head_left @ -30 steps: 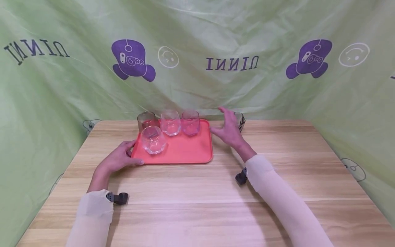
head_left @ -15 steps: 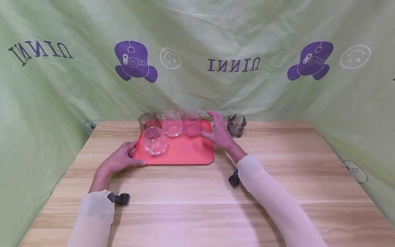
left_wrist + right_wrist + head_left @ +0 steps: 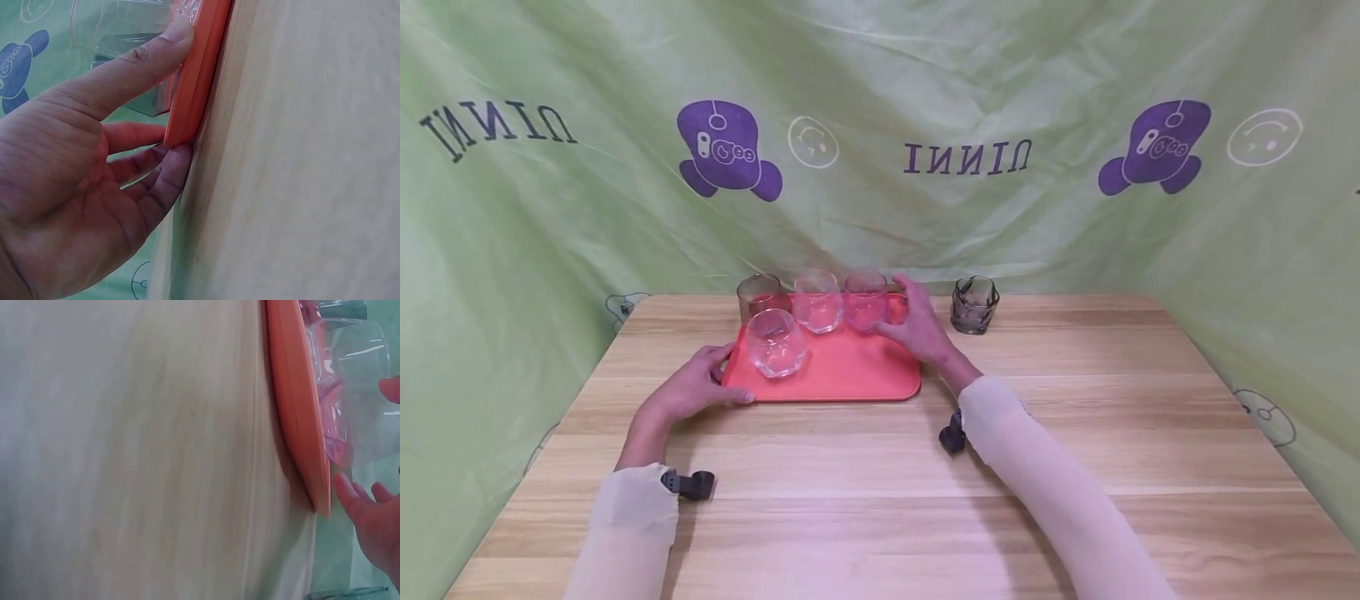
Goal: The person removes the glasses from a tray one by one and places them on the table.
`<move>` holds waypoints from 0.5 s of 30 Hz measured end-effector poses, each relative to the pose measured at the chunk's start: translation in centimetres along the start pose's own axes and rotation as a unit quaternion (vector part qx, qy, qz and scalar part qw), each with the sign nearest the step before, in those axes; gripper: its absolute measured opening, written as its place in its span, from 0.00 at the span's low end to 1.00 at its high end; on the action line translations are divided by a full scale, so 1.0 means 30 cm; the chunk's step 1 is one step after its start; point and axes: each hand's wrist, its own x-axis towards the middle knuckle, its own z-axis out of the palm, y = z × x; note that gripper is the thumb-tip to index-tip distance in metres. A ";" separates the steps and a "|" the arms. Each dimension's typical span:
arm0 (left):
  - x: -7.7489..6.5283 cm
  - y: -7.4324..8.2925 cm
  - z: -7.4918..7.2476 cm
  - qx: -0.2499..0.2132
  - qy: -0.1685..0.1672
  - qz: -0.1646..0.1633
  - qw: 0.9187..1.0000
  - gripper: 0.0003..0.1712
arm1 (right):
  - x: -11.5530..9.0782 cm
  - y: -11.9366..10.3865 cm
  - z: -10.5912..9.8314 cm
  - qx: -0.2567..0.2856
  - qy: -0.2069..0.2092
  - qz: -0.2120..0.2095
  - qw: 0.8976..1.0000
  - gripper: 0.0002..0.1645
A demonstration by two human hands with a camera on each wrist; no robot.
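My left hand (image 3: 688, 387) grips the near left corner of a red tray (image 3: 850, 377). In the left wrist view its thumb (image 3: 178, 36) lies over the rim, while the fingers curl at the tray's edge. On the tray stand a pinkish glass (image 3: 866, 302), a clear glass (image 3: 817, 303), a brownish glass (image 3: 760, 293) and, nearer me, another clear glass (image 3: 777, 346). Spread around the right side of the pinkish glass, my right hand (image 3: 922, 332) has its thumb tip overlapping the lower part of the glass. The right wrist view shows those fingers (image 3: 350, 495) apart beside it.
A dark grey faceted glass (image 3: 975, 307) stands on the wooden table (image 3: 850, 492), right of the tray. Close behind the table's back edge hangs a green printed cloth (image 3: 880, 217), which also covers both sides.
My right hand has moved left, away from the dark grey glass, over the tray's right edge to the pinkish glass. The left hand keeps its grip on the tray.
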 end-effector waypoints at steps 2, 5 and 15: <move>0.002 0.001 0.001 -0.001 0.000 0.002 1.000 0.60 | 0.002 -0.004 0.009 0.008 0.000 0.007 1.000 0.58; 0.003 0.002 0.002 -0.003 -0.001 0.003 1.000 0.60 | 0.005 -0.008 0.021 0.011 0.001 0.009 1.000 0.57; 0.000 -0.001 -0.004 0.002 -0.002 0.002 1.000 0.60 | 0.013 -0.018 0.051 0.002 0.010 0.005 1.000 0.54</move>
